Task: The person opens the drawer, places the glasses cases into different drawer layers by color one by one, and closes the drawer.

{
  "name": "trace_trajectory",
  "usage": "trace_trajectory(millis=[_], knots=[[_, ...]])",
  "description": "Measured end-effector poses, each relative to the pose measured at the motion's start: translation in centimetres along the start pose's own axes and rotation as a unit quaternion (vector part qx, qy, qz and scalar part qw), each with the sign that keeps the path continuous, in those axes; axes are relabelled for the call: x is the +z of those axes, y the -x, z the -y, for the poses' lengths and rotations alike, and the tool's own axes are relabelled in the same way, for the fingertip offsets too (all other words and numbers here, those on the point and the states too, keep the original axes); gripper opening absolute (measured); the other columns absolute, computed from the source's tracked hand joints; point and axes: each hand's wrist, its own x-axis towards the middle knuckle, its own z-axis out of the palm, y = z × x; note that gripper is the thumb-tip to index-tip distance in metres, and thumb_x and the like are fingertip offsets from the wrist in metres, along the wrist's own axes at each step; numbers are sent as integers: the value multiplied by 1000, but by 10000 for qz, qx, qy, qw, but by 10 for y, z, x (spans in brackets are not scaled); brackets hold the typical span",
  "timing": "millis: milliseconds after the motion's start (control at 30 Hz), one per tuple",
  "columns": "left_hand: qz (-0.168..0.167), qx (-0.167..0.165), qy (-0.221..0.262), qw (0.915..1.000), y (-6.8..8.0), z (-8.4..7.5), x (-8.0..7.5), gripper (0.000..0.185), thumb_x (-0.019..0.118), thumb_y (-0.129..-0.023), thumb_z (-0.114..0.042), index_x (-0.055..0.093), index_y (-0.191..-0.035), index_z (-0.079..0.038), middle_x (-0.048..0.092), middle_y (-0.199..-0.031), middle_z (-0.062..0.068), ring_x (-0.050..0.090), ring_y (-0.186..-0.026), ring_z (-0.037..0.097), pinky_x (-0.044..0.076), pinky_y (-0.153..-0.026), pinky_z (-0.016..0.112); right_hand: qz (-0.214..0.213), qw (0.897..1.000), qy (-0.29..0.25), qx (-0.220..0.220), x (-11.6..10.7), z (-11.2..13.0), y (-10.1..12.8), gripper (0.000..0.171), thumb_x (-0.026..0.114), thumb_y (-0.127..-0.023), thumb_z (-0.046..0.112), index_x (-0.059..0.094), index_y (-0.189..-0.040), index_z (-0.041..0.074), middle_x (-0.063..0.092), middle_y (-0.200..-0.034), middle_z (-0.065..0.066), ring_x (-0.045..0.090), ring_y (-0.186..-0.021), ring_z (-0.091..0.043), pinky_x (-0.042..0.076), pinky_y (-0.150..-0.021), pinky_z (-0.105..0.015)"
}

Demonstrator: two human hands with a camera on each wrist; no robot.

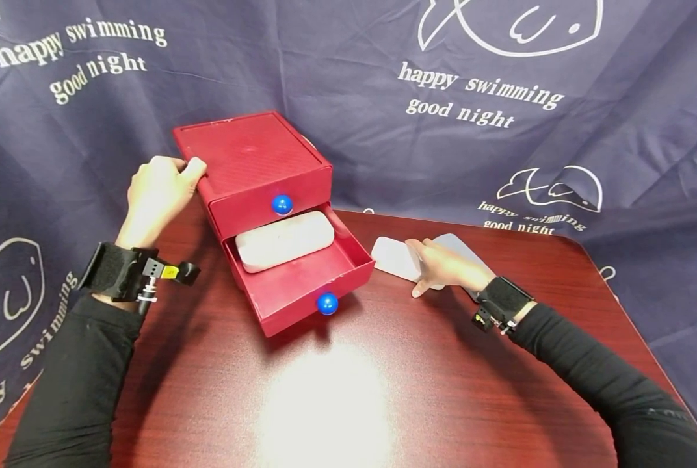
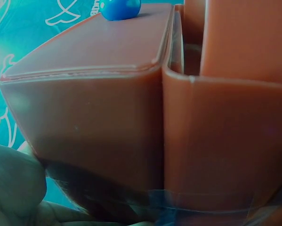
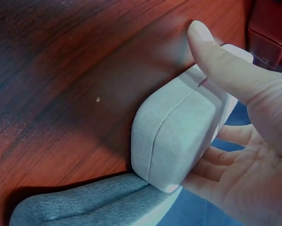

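A red two-drawer box (image 1: 249, 153) stands mid-table. Its upper drawer, with a blue knob (image 1: 281, 205), is shut. The lower drawer (image 1: 302, 276) is pulled out and holds a white case (image 1: 284, 240). My left hand (image 1: 179, 168) grips the box's top left edge, thumb on the lid; in the left wrist view the box's side (image 2: 108, 117) fills the frame. To the right of the box, my right hand (image 1: 429, 268) holds a second white case (image 1: 392, 257) on the table. The thumb lies on one side (image 3: 178, 136) and the fingers on the other.
A grey case (image 1: 462, 247) lies right behind the second white case, touching it (image 3: 84, 205). The dark red wooden table (image 1: 354, 390) has a rounded right corner. A navy printed cloth (image 1: 500, 97) hangs behind and around the table.
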Motion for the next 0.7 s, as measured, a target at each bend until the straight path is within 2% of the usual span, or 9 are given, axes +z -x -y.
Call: trace_trajectory(millis=[167,533,700], knots=[[11,-4,3,10000,-1,0,0,50,39,-95,-41,63,-70,-5,61,-75,23,57,-79,42,35,-62,43,-144,9999,44,-66,3,-2,-1,96,99,-57,25,47,-133,0,59,-102,-18,58,-90,-29,51,-81,-45],[33,-44,-42,10000,-1,1,0,51,37,-95,-41,59,-66,-7,57,-66,18,56,-78,40,35,-62,43,-253,9996,29,-77,4,-2,-2,93,99,-58,26,50,-133,1,60,-102,-17,58,-93,-29,51,-81,-45],[3,0,-6,10000,-3,1,1,50,38,-96,-41,59,-64,-8,56,-65,17,56,-78,41,35,-62,43,-368,9992,18,-177,6,-6,-2,89,99,-57,27,52,-129,3,62,-100,-15,58,-93,-29,51,-80,-45]])
